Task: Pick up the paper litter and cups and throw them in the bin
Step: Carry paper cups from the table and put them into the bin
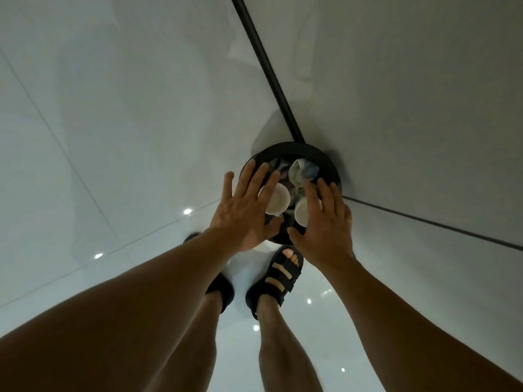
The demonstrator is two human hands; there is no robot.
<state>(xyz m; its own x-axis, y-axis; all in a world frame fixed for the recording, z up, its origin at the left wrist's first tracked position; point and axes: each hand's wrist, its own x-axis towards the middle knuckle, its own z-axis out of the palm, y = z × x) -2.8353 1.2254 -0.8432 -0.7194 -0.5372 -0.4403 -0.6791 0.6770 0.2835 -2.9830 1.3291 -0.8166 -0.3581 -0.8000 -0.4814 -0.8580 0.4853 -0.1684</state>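
A round black bin (325, 159) stands on the floor in the corner, seen from straight above. Crumpled paper litter (301, 171) fills its far side. Two white paper cups lie in it: one (278, 200) under my left hand, another (301, 215) under my right hand. My left hand (243, 210) hovers over the bin's left rim with its fingers spread straight and nothing gripped. My right hand (325, 224) is spread flat over the right side, also holding nothing. Both hands hide parts of the cups and the rim.
My two feet in black strapped sandals (278, 281) stand on the glossy white floor right before the bin. White walls meet in the corner behind it, with a black strip (266, 63) running along the wall's base.
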